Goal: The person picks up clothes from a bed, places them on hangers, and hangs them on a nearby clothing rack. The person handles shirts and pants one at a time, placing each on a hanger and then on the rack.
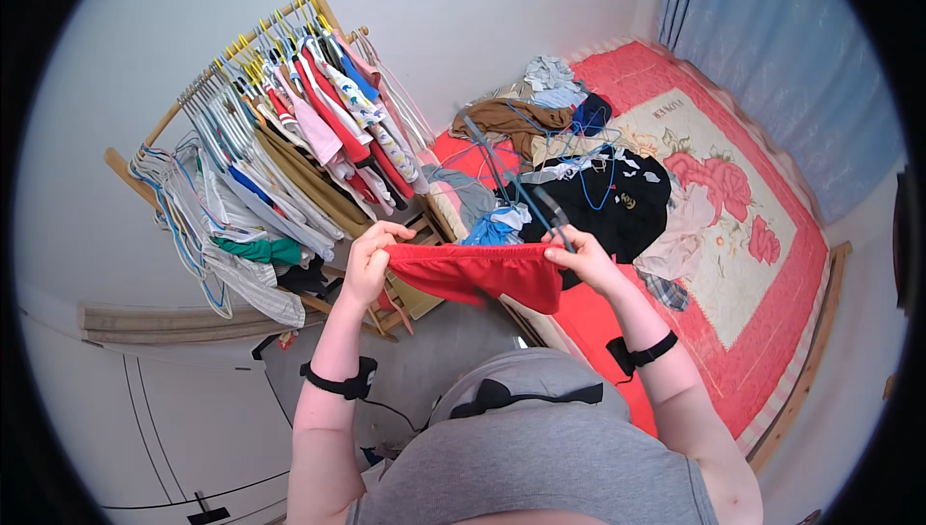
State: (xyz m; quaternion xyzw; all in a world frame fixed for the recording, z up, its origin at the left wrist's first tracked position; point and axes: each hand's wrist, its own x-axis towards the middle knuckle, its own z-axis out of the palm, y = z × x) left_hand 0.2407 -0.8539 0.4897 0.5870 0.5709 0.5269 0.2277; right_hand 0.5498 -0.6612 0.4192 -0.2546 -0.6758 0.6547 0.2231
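Note:
A pair of small red shorts (482, 269) is stretched out sideways in front of my body by its gathered waistband. My left hand (369, 260) is closed on the left end of the band. At the other end, my right hand (585, 257) grips the band, fingers bent. A blue-grey clothes hanger (516, 183) also comes out of my right hand and slants up and away to the left; it looks blurred. Below the waistband the cloth hangs loose.
At the left, a wooden rack (321, 6) carries many clothes (313, 125) on hangers. To the right is a bed with a red floral cover (743, 332); a heap of clothes (598, 197) and loose blue hangers (610, 163) lie on it. A wooden chair (391, 308) stands beyond my left hand.

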